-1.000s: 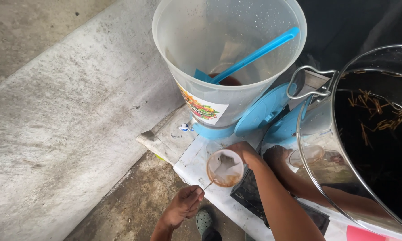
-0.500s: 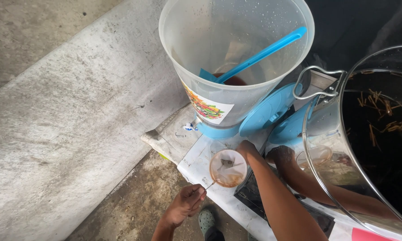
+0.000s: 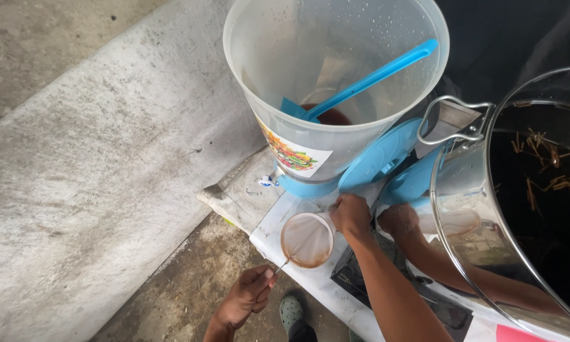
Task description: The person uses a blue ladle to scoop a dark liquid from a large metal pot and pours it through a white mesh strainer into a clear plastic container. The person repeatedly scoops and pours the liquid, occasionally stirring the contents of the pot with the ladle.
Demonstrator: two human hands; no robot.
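Note:
My left hand [image 3: 247,294] pinches the thin wire handle of a small round mesh strainer [image 3: 307,239] with brown residue in it. The strainer sits level over the corner of a white table top [image 3: 269,231]. At the strainer's far right rim, my right hand [image 3: 351,215] has its fingers curled on the edge; whether a cup stands beneath is hidden. Just behind stands a large translucent plastic dispenser bucket [image 3: 278,95] on a blue base, with a blue ladle [image 3: 373,77] and a little dark liquid inside. Its small tap [image 3: 269,182] points toward the strainer.
A big steel pot [image 3: 472,190] with dark liquid and floating sticks [image 3: 548,177] fills the right side and mirrors my arm. A round blue lid [image 3: 380,155] leans between bucket and pot. A concrete slab [image 3: 95,171] lies left. My sandalled foot [image 3: 291,311] is below.
Both hands and the strainer stay almost where they were. The view has shifted slightly, so the bucket and pot sit a little differently in the frame.

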